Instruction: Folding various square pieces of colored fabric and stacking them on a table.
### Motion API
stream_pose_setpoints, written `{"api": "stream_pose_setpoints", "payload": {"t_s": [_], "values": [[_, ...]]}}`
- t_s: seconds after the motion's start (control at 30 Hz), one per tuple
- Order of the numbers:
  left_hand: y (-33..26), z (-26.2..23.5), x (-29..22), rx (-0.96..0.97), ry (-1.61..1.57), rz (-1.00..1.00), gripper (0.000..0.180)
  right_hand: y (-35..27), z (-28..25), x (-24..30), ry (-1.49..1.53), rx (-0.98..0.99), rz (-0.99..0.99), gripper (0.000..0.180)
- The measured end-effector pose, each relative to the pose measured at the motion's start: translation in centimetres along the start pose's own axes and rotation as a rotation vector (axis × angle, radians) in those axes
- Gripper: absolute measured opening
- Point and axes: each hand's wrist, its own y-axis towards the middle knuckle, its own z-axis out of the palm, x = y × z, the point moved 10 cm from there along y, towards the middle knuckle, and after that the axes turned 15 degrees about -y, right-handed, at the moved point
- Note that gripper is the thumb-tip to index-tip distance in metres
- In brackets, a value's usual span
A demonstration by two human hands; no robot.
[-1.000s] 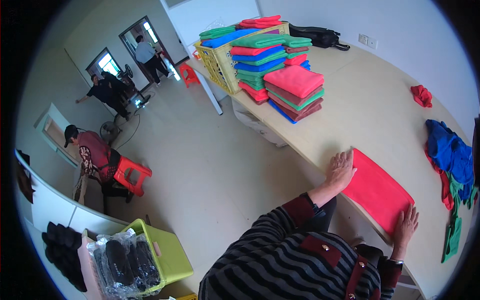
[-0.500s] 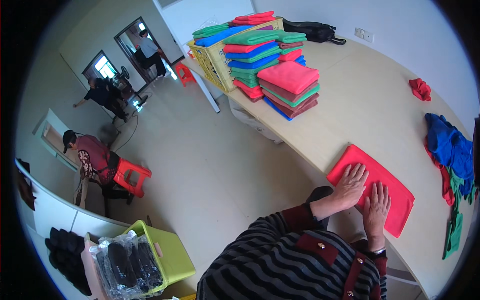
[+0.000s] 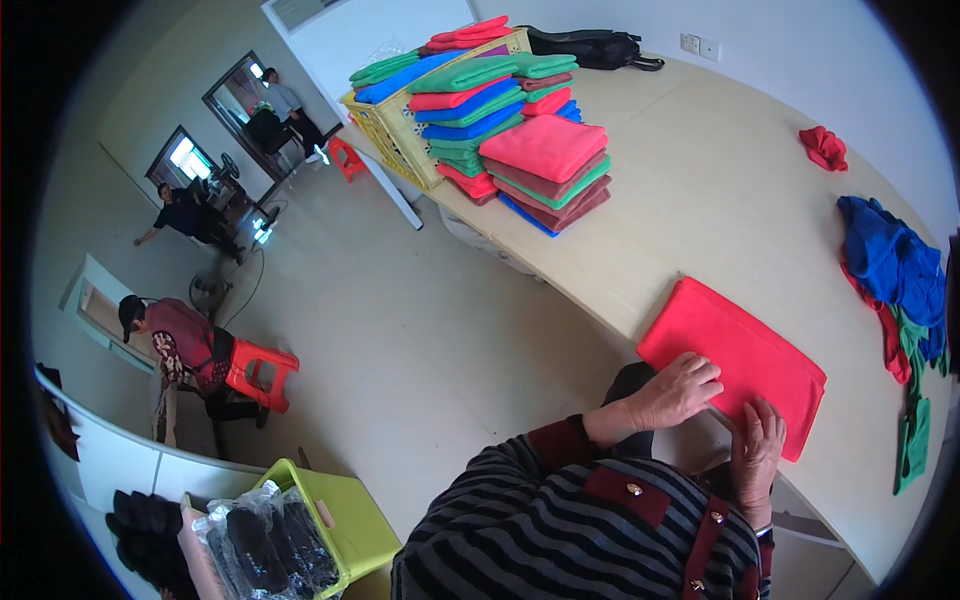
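A red folded cloth [image 3: 745,345] lies flat on the table close to its front edge. At the near edge of the cloth, my left hand [image 3: 677,392] is closed, its fingers curled onto the fabric. My right hand [image 3: 758,448] grips the same edge farther right, with fingers bent over it and the thumb side turned inward. The fingertips and whatever part of the cloth lies under them are partly hidden.
Stacks of folded red, green, blue and brown cloths [image 3: 545,150] stand beside a yellow crate [image 3: 400,135]. Crumpled blue cloths [image 3: 890,250] lie at the right, near a red one [image 3: 823,148]. A green bin [image 3: 350,530] stands lower left; several people work beyond.
Both hands have drawn back from flat on the cloth's middle to its near edge, and their fingers have curled. The whole view has shifted slightly.
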Motion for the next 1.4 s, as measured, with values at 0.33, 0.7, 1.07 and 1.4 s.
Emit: {"api": "stream_pose_setpoints", "payload": {"t_s": [0.33, 0.7, 1.07, 1.4], "values": [[-0.7, -1.5, -1.2, -0.009, 0.182, 0.218, 0.025, 0.7, 0.2, 1.0, -0.094, -0.017, -0.152, 0.036], [-1.8, 0.3, 0.1, 0.072, 0.213, 0.189, 0.028, -0.5, -1.0, -1.3, -0.209, -0.023, -0.143, 0.028], [-0.7, 1.9, -1.7, 0.096, 0.180, 0.233, 0.034, -0.7, -0.6, -0.2, -0.139, 0.006, -0.168, 0.052], [-0.7, 1.6, -2.4, 0.051, 0.238, 0.256, 0.032, -2.6, -1.3, -2.9, -0.020, 0.018, -0.127, 0.056]]}}
